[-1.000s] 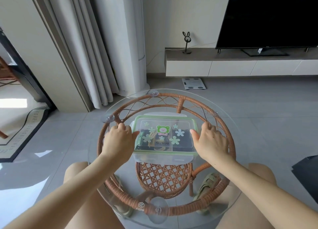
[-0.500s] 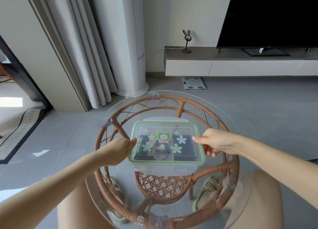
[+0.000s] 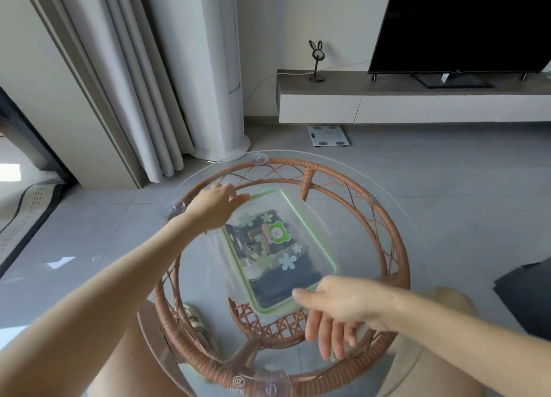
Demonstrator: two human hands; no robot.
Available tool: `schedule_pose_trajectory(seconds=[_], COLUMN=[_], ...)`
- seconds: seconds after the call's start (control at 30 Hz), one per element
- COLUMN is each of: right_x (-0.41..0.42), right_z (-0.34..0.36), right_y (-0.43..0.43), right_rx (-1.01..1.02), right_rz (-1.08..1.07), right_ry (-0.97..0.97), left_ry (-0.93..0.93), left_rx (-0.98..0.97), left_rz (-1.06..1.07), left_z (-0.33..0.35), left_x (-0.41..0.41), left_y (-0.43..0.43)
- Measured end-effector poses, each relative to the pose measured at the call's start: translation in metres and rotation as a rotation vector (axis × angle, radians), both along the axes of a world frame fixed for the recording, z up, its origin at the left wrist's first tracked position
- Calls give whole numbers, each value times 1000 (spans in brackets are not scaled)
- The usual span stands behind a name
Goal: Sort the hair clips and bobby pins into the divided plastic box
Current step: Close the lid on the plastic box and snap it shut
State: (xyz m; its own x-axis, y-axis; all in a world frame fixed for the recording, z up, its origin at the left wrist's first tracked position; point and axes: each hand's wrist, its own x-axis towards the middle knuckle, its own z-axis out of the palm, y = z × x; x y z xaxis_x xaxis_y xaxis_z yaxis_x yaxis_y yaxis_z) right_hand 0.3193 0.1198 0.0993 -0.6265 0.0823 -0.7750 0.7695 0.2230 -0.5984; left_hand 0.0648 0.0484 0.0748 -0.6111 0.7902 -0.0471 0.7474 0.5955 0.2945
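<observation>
The divided plastic box (image 3: 301,217) has a clear lid with a green rim, flower stickers and a green bear sticker. It lies closed and turned at an angle on the round glass table (image 3: 396,247). Dark hair clips and pins (image 3: 277,280) show blurred through the lid. My left hand (image 3: 216,207) touches the box's far left corner with its fingers stretched over it. At the near right corner is my right hand (image 3: 337,310), thumb against the box and straight fingers pointing down past the edge.
The glass top sits on a rattan frame with suction cups (image 3: 258,159). Beyond are curtains (image 3: 143,98), a TV cabinet (image 3: 387,104), a TV (image 3: 465,24) and a floor scale (image 3: 329,136). A sandal (image 3: 196,322) lies under the table and a dark object (image 3: 527,292) at right.
The box has swung from square-on to a steep diagonal. My left hand moved up to the far corner, and my right hand came down to the near corner with its fingers straightened.
</observation>
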Motion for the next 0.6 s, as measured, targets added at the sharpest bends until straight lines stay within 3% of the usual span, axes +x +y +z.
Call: schedule_pose_trajectory(seconds=[0.07, 0.17, 0.23, 0.3, 0.43, 0.6], right_x=[-2, -8, -16, -23, -28, -31], right_z=[16, 23, 12, -4, -21, -26], right_y=[5, 34, 43, 42, 41, 49], right_rx=[142, 896, 1174, 1180, 1236, 924], right_rz=[32, 11, 122, 237, 283, 172], right_ry=[96, 300, 280, 273, 430, 455], left_ry=[179, 296, 284, 218, 7, -208], left_rx=[75, 141, 22, -93, -82, 17], left_rz=[71, 204, 224, 205, 129, 110], left_z=[1, 4, 2, -2, -12, -14], left_x=[12, 43, 68, 88, 102, 98], left_y=[1, -25, -48, -63, -65, -62])
